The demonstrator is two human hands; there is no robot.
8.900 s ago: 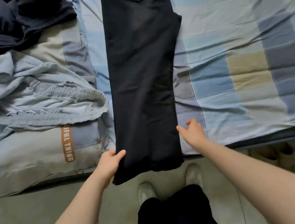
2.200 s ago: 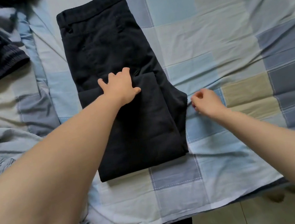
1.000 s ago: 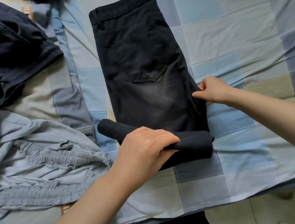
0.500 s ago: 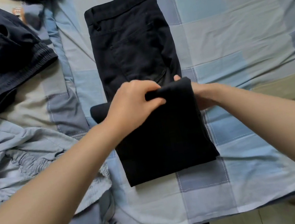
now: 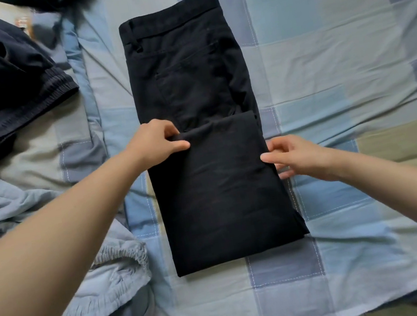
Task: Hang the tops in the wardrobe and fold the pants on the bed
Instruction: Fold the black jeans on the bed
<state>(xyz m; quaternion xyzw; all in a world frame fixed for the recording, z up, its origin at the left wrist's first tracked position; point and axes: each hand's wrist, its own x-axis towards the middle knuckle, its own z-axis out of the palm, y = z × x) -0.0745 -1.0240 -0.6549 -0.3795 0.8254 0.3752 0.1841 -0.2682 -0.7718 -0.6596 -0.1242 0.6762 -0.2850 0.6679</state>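
Pants point(image 5: 206, 136) lie on bed point(image 5: 333, 35), legs doubled over; left hand point(image 5: 157, 145) pinches the fold's top edge, right hand point(image 5: 296, 155), fingers loosely spread, steadies its side, likely squaring the layers.

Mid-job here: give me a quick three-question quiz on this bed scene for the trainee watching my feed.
1. True or false: the black pants lie on the bed with the leg end folded up over the seat.
2. Which hand pinches the top edge of the folded layer? A) left hand B) right hand C) neither
3. Fill in: the light blue garment with the elastic waistband lies to the ____ of the pants in the picture.

Key:
1. True; the waistband is at the far end and the fold sits near the bed's front edge.
2. A; the right hand's fingers only touch the pants' right side edge.
3. Left.
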